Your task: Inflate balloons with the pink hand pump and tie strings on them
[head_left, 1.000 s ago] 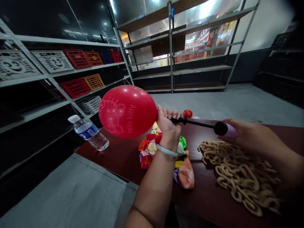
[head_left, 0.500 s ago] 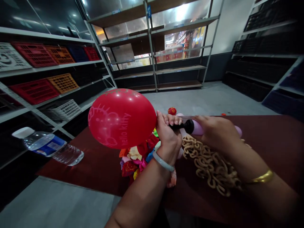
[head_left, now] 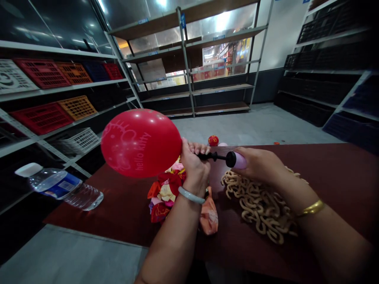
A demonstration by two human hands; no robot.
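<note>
A red "hello kitty" balloon (head_left: 140, 142) floats inflated at centre left, above the dark red table (head_left: 334, 173). My left hand (head_left: 193, 165), with a pale bangle on the wrist, is closed around the balloon's neck and the black tip of a hand pump. My right hand (head_left: 259, 165) grips the pump's lilac barrel (head_left: 236, 159), with a short length of black rod showing between the two hands. Under my left wrist lies a heap of limp coloured balloons (head_left: 166, 193).
A pile of beige plastic chain links (head_left: 260, 205) lies on the table below my right forearm. A water bottle (head_left: 60, 189) lies at the table's left corner. A small red balloon (head_left: 213, 140) sits at the far edge. Metal shelves with coloured crates (head_left: 44, 73) stand left and behind.
My right hand pushed the pump barrel toward my left hand, then drew it back a little. The view swung right, so the balloon and bottle now sit further left.
</note>
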